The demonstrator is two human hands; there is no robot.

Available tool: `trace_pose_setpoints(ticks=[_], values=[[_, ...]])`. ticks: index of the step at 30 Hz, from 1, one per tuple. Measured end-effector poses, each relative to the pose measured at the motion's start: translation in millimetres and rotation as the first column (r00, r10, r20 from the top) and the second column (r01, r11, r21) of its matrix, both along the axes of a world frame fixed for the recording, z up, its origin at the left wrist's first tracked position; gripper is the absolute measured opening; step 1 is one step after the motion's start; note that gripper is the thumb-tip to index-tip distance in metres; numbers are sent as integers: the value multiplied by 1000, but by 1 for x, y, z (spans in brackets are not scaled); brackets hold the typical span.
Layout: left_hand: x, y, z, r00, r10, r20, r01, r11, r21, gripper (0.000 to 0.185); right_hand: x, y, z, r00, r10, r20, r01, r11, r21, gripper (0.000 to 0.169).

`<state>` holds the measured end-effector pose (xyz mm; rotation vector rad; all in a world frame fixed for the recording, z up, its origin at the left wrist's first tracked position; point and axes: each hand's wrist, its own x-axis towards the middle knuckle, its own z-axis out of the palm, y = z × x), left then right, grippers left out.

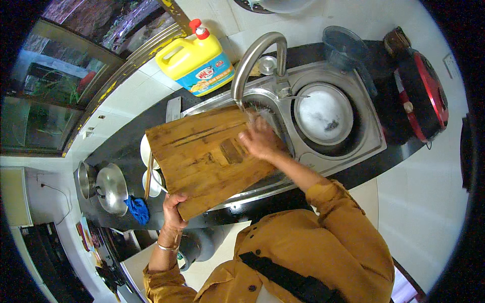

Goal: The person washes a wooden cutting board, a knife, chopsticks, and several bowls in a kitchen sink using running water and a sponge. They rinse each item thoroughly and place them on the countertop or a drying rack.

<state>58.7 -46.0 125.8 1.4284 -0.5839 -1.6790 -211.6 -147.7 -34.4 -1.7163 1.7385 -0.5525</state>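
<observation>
A wooden cutting board (201,151) with dark stains and cracks is tilted over the left basin (288,128) of a steel double sink. My left hand (175,209) grips its near left corner, thumb on top. Near the board's right end, my right hand (261,140) is blurred, its palm towards the wood and thumb apart from the fingers; I see nothing in it. Water runs from the curved steel faucet (246,62) by its fingertips. Most of the left basin is hidden under the board.
The right basin holds a round pan (343,134) of white suds. A yellow detergent jug (197,62) stands behind the sink, a red-and-black rice cooker (422,98) to the right. Leftward are white bowls (153,185), chopsticks (148,178), a blue cloth (137,209) and a steel lid (113,189).
</observation>
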Motion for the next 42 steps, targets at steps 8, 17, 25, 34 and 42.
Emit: trace_pose_setpoints(ticks=[8,17,25,34,42], values=[[-21,13,11,994,105,7,-105,994,-1,50,-9,35,2,965,260,-25,-256,924,-284,56],[15,35,-13,998,64,6,-64,997,30,56,22,36,8,972,232,38,-225,965,-135,76],[-39,34,37,994,91,-63,-91,996,-7,40,12,-42,-9,974,225,16,-207,921,-330,56],[0,48,4,995,89,-37,-90,996,-17,54,55,-9,29,997,81,-11,-81,975,-208,71],[-19,32,20,996,-34,-87,30,998,-55,59,75,-26,55,966,259,25,-221,867,-447,57]])
